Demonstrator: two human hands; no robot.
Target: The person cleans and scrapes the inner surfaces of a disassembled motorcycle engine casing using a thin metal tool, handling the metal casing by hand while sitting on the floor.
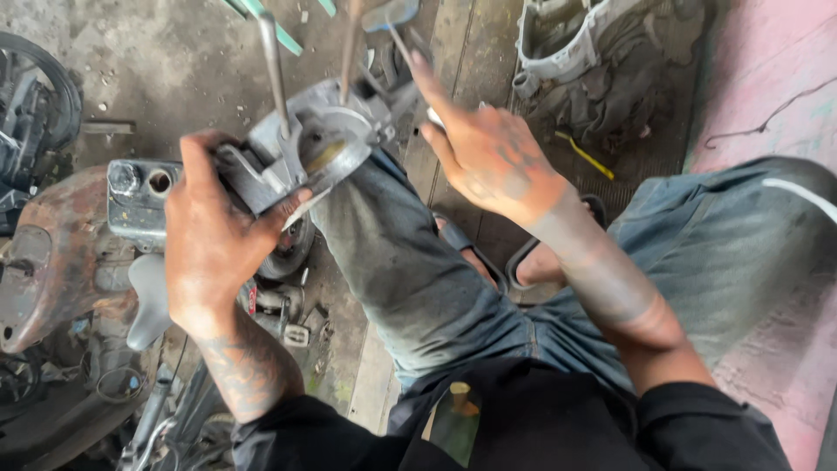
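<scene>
My left hand (214, 240) grips a grey metal engine casting (305, 148) with a round bore, resting on my left knee in dirty jeans (392, 253). Long metal studs (272, 61) stick up from the casting. My right hand (484, 153) hovers just right of the casting, fingers stretched toward its far side, blurred; a small pale object seems pinched near the fingers, but I cannot make it out. Both hands are smeared with grease.
A rusty engine block (52, 253) and a grey metal part with two holes (139, 196) sit at left on the concrete floor. A tyre (39, 96) is at far left. A pale engine cover (575, 44) lies at top right, a pink surface (767, 70) beyond.
</scene>
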